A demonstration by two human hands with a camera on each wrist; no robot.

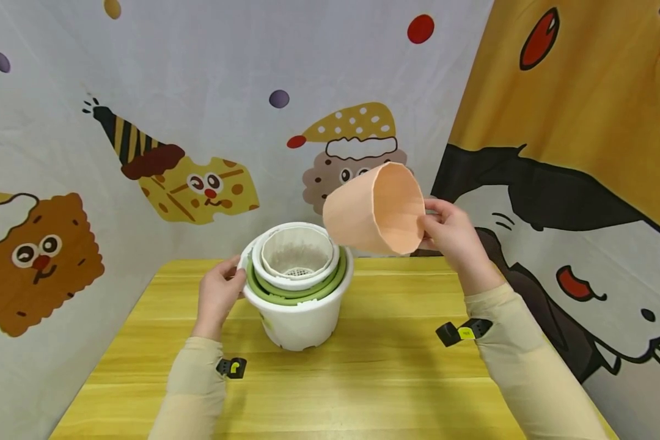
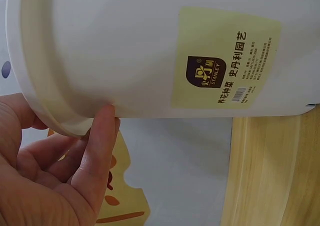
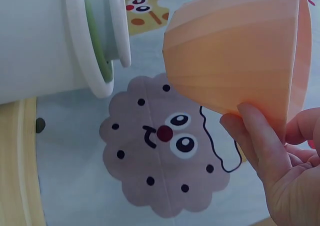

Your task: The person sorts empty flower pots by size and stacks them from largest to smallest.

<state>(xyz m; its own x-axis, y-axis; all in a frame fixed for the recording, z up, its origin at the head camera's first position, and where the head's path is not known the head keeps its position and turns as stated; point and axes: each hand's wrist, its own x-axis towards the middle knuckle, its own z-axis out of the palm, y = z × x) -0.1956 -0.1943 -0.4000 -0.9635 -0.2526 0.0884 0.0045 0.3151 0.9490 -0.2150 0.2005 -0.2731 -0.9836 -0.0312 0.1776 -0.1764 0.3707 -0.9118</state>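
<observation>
A peach-coloured faceted flowerpot is tilted in the air, its mouth facing right. My right hand pinches its rim, thumb on one side of the wall and fingers on the other, as the right wrist view also shows. To its lower left, a large white flowerpot stands upright on the table with green pots and smaller white pots nested inside. With thumb and fingers, my left hand grips the large pot's rim at the left. A label shows on that pot's side.
The pots stand on a yellow wood-grain table. Behind it hangs a white cloth printed with cartoon food, and a yellow cartoon cloth hangs at the right.
</observation>
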